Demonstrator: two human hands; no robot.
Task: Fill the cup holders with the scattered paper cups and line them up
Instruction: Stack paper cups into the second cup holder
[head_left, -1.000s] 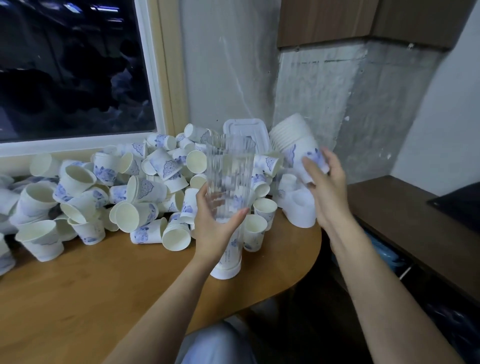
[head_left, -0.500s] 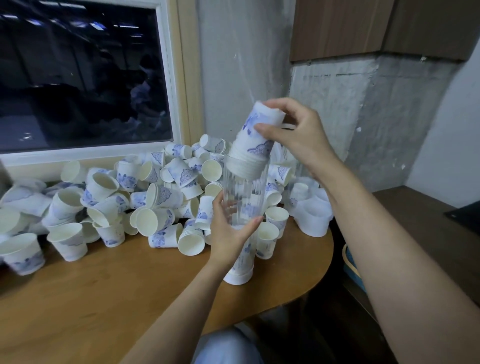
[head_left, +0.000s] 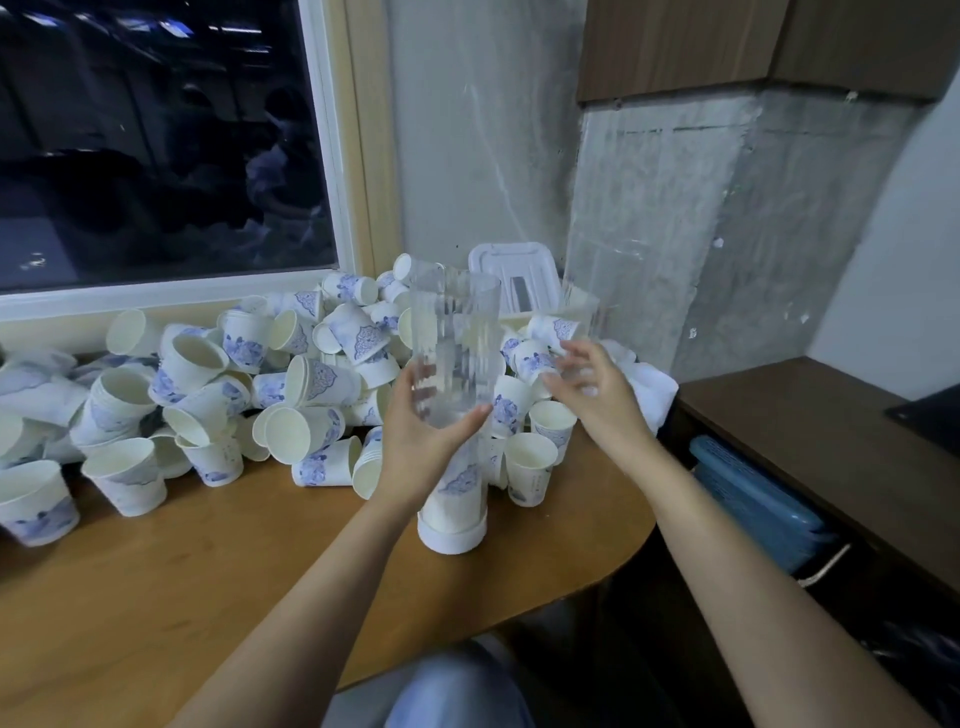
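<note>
White paper cups printed with blue patterns lie heaped along the far side of the rounded wooden table, from the left edge under the dark window to the middle; some stand upright, many lie on their sides, and several are nested in short stacks. Near the table's right end stands a tall clear ribbed plastic cup holder tube on a white round base, upright, with a stack of patterned cups showing in its lower part (the upper part looks empty, though blur makes this hard to judge). The left hand wraps the tube's middle from the near side, thumb on one flank and fingers on the other, holding it. Behind the tube a white plastic lid leans by the grey concrete wall. The right hand hovers just right of the tube, over more cups, fingers spread wide and holding nothing. Further right sits a dark wooden shelf with a blue plastic bin below it.
</note>
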